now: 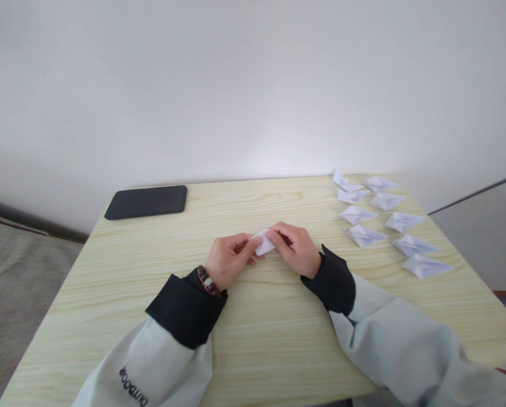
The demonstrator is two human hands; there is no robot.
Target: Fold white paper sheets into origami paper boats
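Between my two hands, over the middle of the table, is a small piece of folded white paper [264,243]. My left hand [231,257] pinches its left end between thumb and fingers. At the upper right end, my right hand [294,246] grips the same paper, thumb on top. Fingers cover both ends, so only the middle of the folded paper shows. Off to the right stand several folded paper boats [364,236] in two rough columns, apart from my hands.
The pale wood-grain table [269,333] meets a white wall [253,90] at its back edge. A black smartphone [146,202] lies at the back left. The paper boats line the right side, and a grey sofa-like surface [19,282] is beyond the left edge.
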